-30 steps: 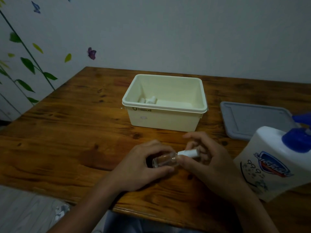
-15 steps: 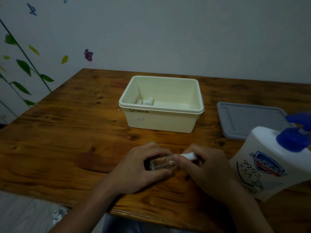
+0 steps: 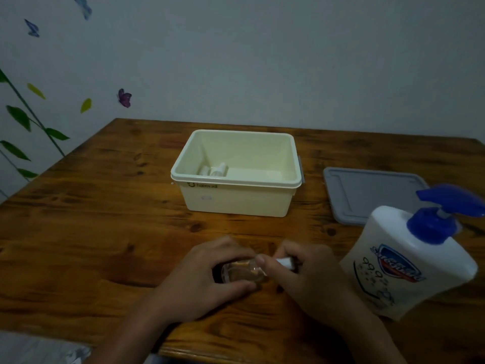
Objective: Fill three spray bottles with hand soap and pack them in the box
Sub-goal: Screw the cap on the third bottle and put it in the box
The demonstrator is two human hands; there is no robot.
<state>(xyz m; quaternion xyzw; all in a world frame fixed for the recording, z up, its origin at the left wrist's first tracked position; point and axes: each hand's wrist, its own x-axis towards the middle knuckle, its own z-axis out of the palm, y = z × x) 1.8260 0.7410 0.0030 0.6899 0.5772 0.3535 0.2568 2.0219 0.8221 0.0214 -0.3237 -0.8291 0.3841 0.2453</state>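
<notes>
While my left hand [image 3: 207, 279] grips the clear spray bottle [image 3: 242, 271] lower over the bench [image 3: 105, 245] than before, my right-hand fingers [image 3: 265, 266] pinch its white cap [image 3: 286, 264], probably tightening it.

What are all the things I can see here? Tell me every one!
Wooden table: one, brown, under everything.
Open plastic box: one, cream, middle of the table.
Small bottles in the box: at least two, clear with white caps, lying at its left end.
Flat plastic lid: one, grey, right of the box.
Hand soap pump bottle: one, white with a blue pump, near right.
Small clear spray bottle: one, white top, held sideways in both hands.
Wall stickers: butterflies and green leaves, left wall.
Left hand: grips the bottle body.
Right hand: fingers on the top.
</notes>
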